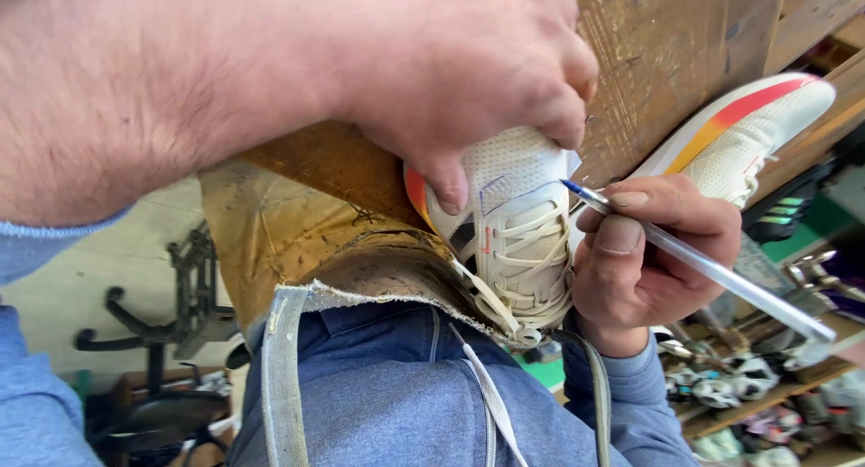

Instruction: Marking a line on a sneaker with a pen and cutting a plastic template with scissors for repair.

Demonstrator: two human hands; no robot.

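Gripping white shoe (514,215), right hand (653,251) seemingly marking, pen (712,269)

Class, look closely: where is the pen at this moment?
In the head view, right of centre: the right hand holds the pen, its blue tip against the white shoe.

Hidden parts and cut-off edges

The left hand (468,71) covers the white shoe's (514,224) toe; the pen's (703,264) far end blurs out, and the shelf clutter (748,386) is perhaps more shoes.
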